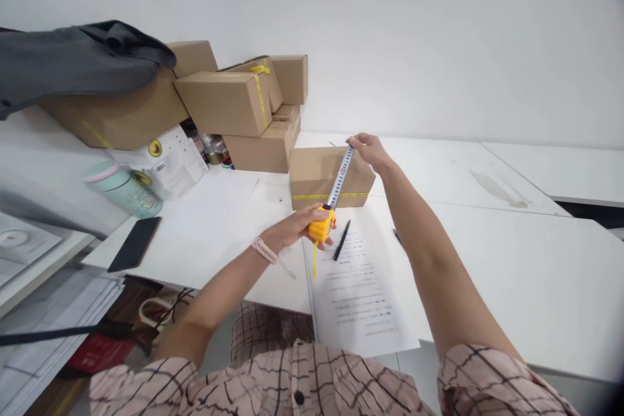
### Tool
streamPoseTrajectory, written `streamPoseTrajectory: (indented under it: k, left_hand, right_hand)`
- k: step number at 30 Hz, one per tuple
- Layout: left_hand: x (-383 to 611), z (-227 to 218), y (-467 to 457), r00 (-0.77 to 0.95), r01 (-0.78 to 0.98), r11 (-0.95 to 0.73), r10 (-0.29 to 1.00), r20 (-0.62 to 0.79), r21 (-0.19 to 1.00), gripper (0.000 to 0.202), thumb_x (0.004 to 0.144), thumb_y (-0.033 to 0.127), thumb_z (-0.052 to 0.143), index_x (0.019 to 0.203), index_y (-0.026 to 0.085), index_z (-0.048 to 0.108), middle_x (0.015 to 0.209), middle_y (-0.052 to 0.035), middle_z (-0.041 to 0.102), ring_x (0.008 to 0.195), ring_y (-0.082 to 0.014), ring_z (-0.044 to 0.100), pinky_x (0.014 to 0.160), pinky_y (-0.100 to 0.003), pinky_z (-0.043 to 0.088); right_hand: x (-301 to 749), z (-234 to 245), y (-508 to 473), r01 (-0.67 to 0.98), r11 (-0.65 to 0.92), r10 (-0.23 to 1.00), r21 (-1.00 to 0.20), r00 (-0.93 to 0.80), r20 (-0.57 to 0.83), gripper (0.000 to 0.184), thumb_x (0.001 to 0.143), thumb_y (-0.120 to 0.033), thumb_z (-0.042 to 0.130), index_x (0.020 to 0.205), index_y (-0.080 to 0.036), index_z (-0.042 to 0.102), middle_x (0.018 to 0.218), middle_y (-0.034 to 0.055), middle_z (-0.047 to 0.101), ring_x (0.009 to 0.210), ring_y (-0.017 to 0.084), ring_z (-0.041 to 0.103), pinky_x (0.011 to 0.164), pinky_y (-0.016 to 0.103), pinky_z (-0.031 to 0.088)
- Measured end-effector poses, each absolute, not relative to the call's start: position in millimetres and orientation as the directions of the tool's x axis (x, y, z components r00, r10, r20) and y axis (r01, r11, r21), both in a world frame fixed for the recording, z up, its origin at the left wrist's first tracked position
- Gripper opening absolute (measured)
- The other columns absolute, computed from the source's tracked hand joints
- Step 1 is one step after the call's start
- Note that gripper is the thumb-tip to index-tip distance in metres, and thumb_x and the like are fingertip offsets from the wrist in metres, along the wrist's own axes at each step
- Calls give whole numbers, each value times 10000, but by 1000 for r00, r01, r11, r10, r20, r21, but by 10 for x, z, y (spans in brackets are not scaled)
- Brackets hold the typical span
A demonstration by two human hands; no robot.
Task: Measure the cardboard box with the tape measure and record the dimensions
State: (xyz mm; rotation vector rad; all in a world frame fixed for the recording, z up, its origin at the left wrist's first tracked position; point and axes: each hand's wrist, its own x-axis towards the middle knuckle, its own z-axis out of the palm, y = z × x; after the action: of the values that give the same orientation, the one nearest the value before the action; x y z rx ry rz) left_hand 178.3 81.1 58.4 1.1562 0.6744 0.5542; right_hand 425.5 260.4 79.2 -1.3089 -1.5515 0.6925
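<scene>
My left hand (pixel 299 226) is closed around a yellow tape measure (pixel 322 224), whose yellow strap dangles below. From its case the white blade (pixel 341 175) runs up and away over a cardboard box (pixel 312 172) with a yellow tape band along its front side. At the box's far right edge, my right hand (pixel 370 148) pinches the blade's end between thumb and fingers. Just right of the tape measure, a black pen (pixel 342 240) lies on a printed sheet (pixel 361 299).
Several cardboard boxes (pixel 224 104) are stacked against the wall at the back left, near a dark grey garment (pixel 73 62). A green bottle (pixel 124 188), a white carton (pixel 178 162) and a black phone (pixel 135 244) sit on the left of the white table (pixel 487 260).
</scene>
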Motion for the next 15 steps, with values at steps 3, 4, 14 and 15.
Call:
streamPoseTrajectory:
  k: [3,4,14,15]
  left_hand:
    - [1978,481,730,622,-180,389,756,-202,903,439,761,528,700,991,168,599,936,-77,663,683,-205,718,562,-308,587]
    - [2009,478,755,594,-202,403,775,-215,893,427,767,522,691,978,161,606,920,-76,663,680,-205,718,562,-306,583]
    - [2090,649,1378,410,-227,440,852,-325,869,364,861,496,604,897,135,625,791,-77,691,648,-204,714,639,-334,593]
    - [2107,668,1430,407,-217,447,849,-336,868,364,865,495,601,890,133,625,774,-76,688,635,-204,710,637,-336,593]
  right_hand:
    - [4228,633,2600,488,123,957,-864,173,233,434,953,-503,437,1053,-157,679,1119,102,691,1038,213,591,934,335,440]
    - [4245,562,2593,536,41,954,-843,231,193,452,956,-512,419,1115,-169,668,1181,114,676,1089,234,581,959,359,431]
    - [4057,335,2345,856,-183,974,-483,224,29,514,947,-473,376,1332,-179,550,1369,202,522,1187,334,541,984,503,430]
    - [4028,353,2342,875,-170,976,-454,212,42,498,955,-447,359,1314,-166,560,1396,207,498,1238,347,500,993,516,425]
